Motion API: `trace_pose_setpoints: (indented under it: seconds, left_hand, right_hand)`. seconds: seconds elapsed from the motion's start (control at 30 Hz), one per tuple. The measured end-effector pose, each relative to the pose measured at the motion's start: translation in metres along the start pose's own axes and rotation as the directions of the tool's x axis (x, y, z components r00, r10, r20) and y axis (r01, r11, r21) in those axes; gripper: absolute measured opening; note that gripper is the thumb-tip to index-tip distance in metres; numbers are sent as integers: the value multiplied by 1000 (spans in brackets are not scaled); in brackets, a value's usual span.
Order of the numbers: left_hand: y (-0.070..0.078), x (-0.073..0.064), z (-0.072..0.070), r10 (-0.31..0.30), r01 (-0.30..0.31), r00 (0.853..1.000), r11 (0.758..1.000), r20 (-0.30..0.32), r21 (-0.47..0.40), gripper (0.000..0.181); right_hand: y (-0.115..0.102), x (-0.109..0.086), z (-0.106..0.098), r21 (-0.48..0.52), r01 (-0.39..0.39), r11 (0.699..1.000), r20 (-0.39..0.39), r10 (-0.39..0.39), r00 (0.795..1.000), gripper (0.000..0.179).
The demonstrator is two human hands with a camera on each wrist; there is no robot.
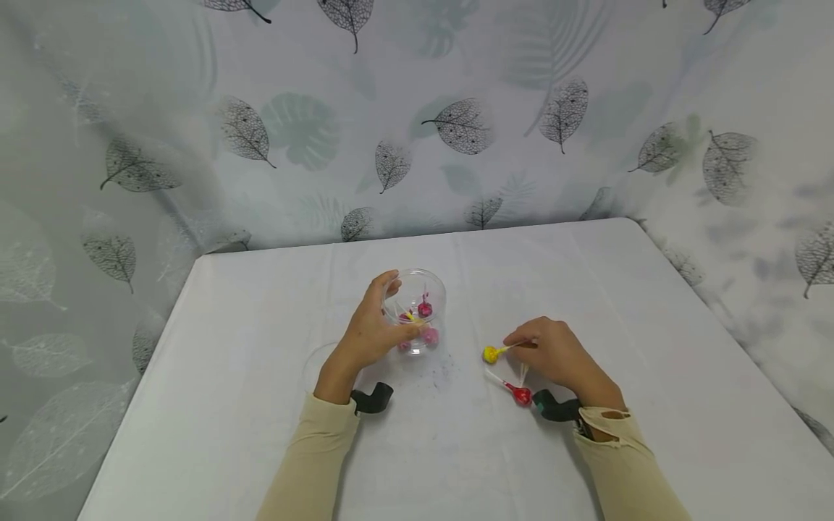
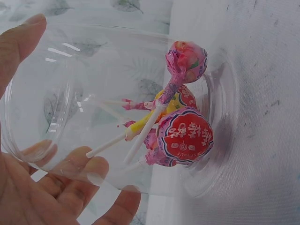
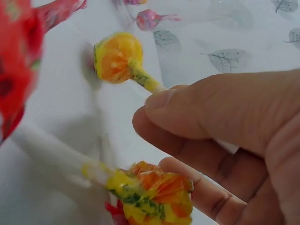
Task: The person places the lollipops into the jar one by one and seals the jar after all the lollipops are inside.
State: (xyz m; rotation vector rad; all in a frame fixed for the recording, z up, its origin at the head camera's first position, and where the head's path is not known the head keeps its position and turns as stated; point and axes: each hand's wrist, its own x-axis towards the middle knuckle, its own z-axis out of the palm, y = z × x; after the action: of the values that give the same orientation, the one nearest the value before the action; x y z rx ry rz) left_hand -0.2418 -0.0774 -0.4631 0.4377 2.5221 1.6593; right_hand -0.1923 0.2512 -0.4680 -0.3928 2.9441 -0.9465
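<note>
My left hand [image 1: 373, 329] grips a clear plastic jar [image 1: 438, 291] round its side. The jar stands upright on the table with several wrapped lollipops inside, among them a pink one with a red label [image 2: 186, 136]. My right hand [image 1: 555, 352] pinches a yellow lollipop [image 1: 491, 354] by its stick, to the right of the jar. Close by lies a red lollipop [image 1: 522, 396], in front of the right hand. A second yellow-orange lollipop [image 3: 159, 197] shows beneath the right fingers in the right wrist view; in the head view the hand mostly hides it.
A clear round lid [image 1: 316, 364] lies on the white tablecloth [image 1: 228, 405], partly behind the left wrist. Leaf-patterned curtains [image 1: 417, 159] stand along the back and sides of the table. Dark wrist mounts [image 1: 373, 399] stick out beside the hands.
</note>
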Motion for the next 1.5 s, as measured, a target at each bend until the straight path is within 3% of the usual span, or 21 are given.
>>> trace_pose_setpoints:
  seconds: [0.27, 0.53, 0.8, 1.3, 1.5]
  left_hand:
    - [1, 0, 3, 22, -22, 1000, 1000, 4, 10, 103]
    - [5, 0, 5, 11, -11, 1000, 1000, -5, 10, 101]
    - [6, -2, 4, 13, -13, 1000, 1000, -4, 8, 102]
    - [1, 2, 2, 20, -20, 1000, 1000, 2, -3, 101]
    - [2, 0, -2, 9, -9, 1000, 1000, -2, 6, 102]
  right_hand:
    - [-2, -6, -1, 84, 8, 996, -79, -1, 997, 17]
    - [-7, -9, -5, 209, -17, 978, -155, 51, 987, 18]
    - [-11, -10, -5, 285, -26, 958, -178, 79, 981, 14]
    - [-19, -7, -7, 295, -62, 954, -203, 126, 971, 12]
    - [-22, -5, -8, 297, -39, 954, -218, 107, 970, 12]
